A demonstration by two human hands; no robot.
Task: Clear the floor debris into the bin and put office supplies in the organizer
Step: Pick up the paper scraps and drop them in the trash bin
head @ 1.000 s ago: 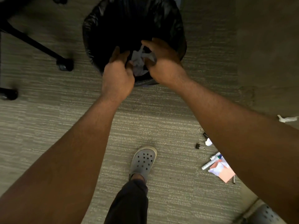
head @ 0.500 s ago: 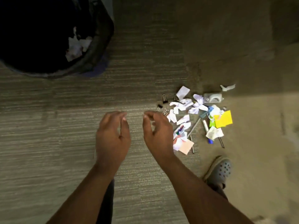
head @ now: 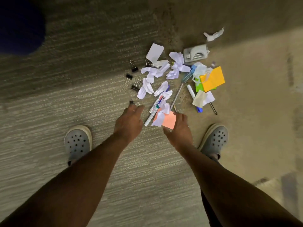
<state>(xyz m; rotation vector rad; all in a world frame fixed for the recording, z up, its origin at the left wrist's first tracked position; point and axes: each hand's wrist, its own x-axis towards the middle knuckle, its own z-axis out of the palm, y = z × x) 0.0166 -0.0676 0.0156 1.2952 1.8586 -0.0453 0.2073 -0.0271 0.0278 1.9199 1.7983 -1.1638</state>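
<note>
A heap of litter lies on the carpet ahead: torn white paper scraps (head: 155, 72), a pink sticky note (head: 169, 120), orange sticky notes (head: 213, 79), a white marker (head: 155, 108), several black binder clips (head: 133, 68) and a grey hole punch (head: 196, 54). My left hand (head: 129, 123) hovers open at the heap's near left edge, beside a binder clip. My right hand (head: 179, 131) is open just behind the pink note, its fingertips at the note's edge. Only the dark edge of the bin (head: 19, 27) shows at top left.
My two grey clogs (head: 77, 142) (head: 216, 137) stand either side of my arms. A lone paper scrap (head: 214, 35) lies beyond the hole punch. A pen (head: 177, 94) and a second marker (head: 191, 91) lie within the heap. No organizer is in view.
My hands left the bin with the paper dropped inside, and the view swung right. Both empty hands came down to the near edge of the litter heap.
</note>
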